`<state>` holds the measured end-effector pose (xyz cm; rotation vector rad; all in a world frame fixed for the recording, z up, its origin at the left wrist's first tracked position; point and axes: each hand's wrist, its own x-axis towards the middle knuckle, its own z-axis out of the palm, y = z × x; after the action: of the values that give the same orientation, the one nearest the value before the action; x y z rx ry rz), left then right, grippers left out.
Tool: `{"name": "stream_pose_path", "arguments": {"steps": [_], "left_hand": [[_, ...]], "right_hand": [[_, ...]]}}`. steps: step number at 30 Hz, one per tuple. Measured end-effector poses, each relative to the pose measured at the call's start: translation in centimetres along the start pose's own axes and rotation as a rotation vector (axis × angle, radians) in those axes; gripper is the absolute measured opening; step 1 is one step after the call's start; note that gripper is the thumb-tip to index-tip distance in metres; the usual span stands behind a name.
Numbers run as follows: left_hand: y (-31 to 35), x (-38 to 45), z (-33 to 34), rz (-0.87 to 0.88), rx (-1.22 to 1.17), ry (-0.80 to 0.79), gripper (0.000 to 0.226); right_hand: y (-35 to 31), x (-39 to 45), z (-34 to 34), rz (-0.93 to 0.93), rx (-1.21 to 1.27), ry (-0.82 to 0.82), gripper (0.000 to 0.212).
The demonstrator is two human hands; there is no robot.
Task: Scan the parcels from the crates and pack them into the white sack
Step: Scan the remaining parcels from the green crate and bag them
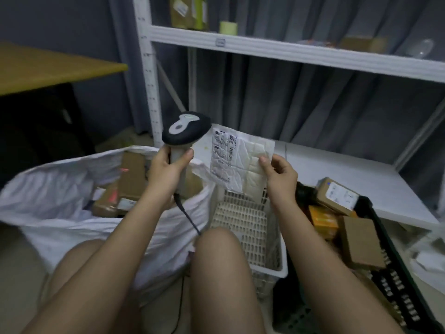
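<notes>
My left hand [168, 168] grips the handle of a barcode scanner [185, 127], held upright above the white sack [60, 189]. My right hand [280, 175] pinches the lower right edge of a flat white padded parcel [238, 160] with a printed label, held up just right of the scanner, over the white crate [248, 227]. The sack lies open at the left with several brown boxes [131, 174] inside. A black crate [395, 280] at the right holds brown and orange parcels [337, 196].
A white metal shelf rack [289, 50] stands ahead, with boxes and a tape roll on its upper shelf and a low white shelf [349, 174] behind the crates. A wooden tabletop [48, 68] sits at the upper left. My bare knees [216, 249] fill the foreground.
</notes>
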<state>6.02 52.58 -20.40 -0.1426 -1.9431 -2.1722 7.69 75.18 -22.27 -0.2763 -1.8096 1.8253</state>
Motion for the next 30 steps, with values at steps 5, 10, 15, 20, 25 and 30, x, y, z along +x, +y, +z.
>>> {"name": "stream_pose_path", "arguments": {"steps": [5, 10, 15, 20, 25, 30], "left_hand": [[1.5, 0.0, -8.1, 0.021, 0.009, 0.136, 0.018], [0.9, -0.2, -13.3, -0.004, -0.022, 0.255, 0.022], [-0.4, -0.3, -15.1, -0.029, -0.021, 0.294, 0.028], [-2.2, 0.0, -15.1, -0.076, -0.038, 0.279, 0.02], [-3.6, 0.3, -14.0, -0.117, 0.017, 0.269, 0.017], [-4.1, 0.4, -12.7, -0.108, -0.02, 0.229, 0.023]], "right_hand": [[-1.5, -1.1, 9.0, -0.058, 0.018, -0.1, 0.005], [0.3, -1.8, 16.8, -0.024, -0.059, -0.091, 0.012], [3.6, -1.9, 21.5, 0.243, -0.327, -0.332, 0.024], [6.7, -2.1, 21.1, 0.192, -0.544, -0.48, 0.051], [8.0, -0.8, 20.1, 0.295, -0.491, -0.362, 0.029], [8.4, 0.2, 19.6, 0.27, -0.459, -0.378, 0.025]]}}
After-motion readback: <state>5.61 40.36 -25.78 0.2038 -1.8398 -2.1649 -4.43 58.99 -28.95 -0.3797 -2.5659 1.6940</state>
